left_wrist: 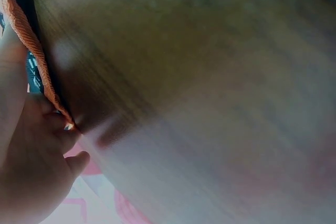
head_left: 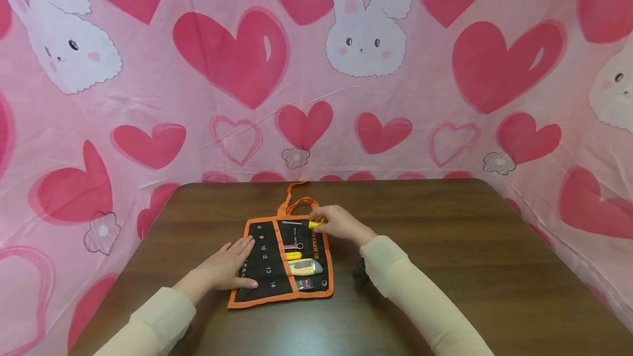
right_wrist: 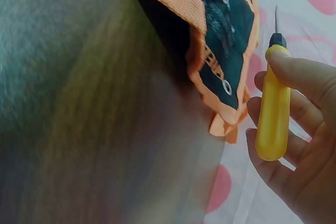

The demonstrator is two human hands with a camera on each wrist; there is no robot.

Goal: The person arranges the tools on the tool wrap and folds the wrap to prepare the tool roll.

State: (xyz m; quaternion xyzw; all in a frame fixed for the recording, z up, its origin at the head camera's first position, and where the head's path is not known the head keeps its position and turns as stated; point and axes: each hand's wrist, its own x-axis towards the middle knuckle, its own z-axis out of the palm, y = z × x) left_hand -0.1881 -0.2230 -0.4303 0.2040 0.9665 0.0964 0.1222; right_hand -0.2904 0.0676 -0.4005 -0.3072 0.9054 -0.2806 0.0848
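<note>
A black tool roll (head_left: 273,291) with orange edging lies spread on the table, numbers printed on its left pocket panel. My left hand (head_left: 225,266) rests flat on that panel at its left side, fingers extended. In my right hand (head_left: 342,223), over the roll's upper right, is a screwdriver (right_wrist: 273,114) with a yellow handle, black collar and thin metal shaft. Thumb and fingers grip the handle, and the shaft points left toward the top pocket. Below it a yellow handle (head_left: 294,256) and a pale yellow utility knife (head_left: 305,267) sit in pockets.
A small dark packet (head_left: 304,284) is in the lowest pocket, and a small purple item (head_left: 292,247) sits higher up. Orange straps (head_left: 287,202) trail toward the back edge. The brown wooden table (head_left: 445,268) meets a pink heart-patterned cloth (head_left: 306,81) behind.
</note>
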